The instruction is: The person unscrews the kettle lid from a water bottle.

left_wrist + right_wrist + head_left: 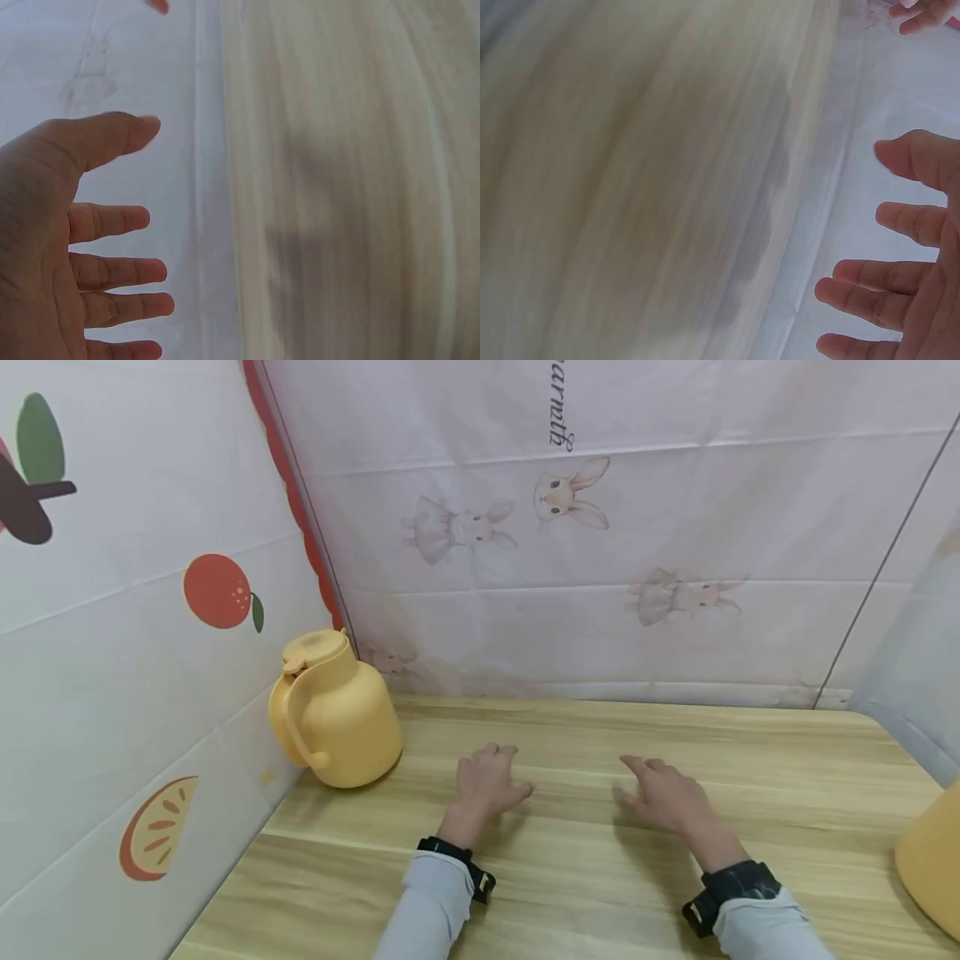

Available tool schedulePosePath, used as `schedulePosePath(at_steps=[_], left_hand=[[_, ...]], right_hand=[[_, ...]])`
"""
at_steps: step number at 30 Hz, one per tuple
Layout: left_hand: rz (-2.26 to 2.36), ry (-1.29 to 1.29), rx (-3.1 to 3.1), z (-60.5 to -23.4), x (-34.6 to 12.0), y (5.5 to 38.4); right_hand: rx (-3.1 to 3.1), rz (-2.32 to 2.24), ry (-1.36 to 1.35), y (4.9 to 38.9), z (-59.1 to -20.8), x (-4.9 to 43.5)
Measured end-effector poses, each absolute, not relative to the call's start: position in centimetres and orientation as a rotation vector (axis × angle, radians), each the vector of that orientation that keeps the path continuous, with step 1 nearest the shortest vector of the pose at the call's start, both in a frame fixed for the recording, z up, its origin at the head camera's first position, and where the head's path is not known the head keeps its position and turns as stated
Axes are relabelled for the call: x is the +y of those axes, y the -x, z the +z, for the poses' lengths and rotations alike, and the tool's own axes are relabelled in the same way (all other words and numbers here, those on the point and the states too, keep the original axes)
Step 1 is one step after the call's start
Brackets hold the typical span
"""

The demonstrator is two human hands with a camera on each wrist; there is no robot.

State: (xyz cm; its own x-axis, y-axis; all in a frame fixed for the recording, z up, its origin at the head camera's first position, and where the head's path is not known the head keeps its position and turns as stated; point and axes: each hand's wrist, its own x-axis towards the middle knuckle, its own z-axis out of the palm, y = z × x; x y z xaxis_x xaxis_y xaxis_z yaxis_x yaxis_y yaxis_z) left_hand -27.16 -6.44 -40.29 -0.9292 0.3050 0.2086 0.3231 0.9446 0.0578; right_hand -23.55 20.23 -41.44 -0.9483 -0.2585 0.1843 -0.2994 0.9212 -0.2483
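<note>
Over the middle of the wood-grain table [570,893], both hands hover with nothing held. My left hand [486,783] has its thumb spread toward the right; in the left wrist view its fingers [124,270] are apart and nearly straight. To its left stands a yellow thermos jug [352,718] with a lid and a looped handle, a short way off. My right hand [667,797] points inward, facing the left one across a gap. Its fingers [866,304] show spread and extended in the right wrist view. Shadows of the hands fall on the tabletop.
Another yellow rounded object [933,864] is cut off at the right edge. A white wall cover with fruit prints [217,592] rises on the left, and one with rabbit prints [450,531] closes off the back. Each wrist wears a black strap [738,883].
</note>
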Motion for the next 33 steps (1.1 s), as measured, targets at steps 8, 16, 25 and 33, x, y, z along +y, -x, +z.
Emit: schedulePosePath(at_steps=[8, 16, 25, 33], left_hand=[[-0.238, 0.387, -2.849, -39.3, -8.3, 27.4], [-0.288, 0.277, -2.810, -39.2, -10.7, 27.5], [-0.362, 0.197, -2.765, -39.0, -13.4, 27.5], [-0.391, 0.079, -2.774, -38.8, -15.7, 27.4]], right_hand=[[-2.944, 0.445, -0.476, 23.3, -41.5, 18.6], [-2.954, 0.456, -0.511, 22.9, -41.0, 16.9], [-2.956, 0.395, -0.564, 22.9, -41.2, 15.4], [-2.955, 0.363, -0.597, 23.0, -41.2, 14.1]])
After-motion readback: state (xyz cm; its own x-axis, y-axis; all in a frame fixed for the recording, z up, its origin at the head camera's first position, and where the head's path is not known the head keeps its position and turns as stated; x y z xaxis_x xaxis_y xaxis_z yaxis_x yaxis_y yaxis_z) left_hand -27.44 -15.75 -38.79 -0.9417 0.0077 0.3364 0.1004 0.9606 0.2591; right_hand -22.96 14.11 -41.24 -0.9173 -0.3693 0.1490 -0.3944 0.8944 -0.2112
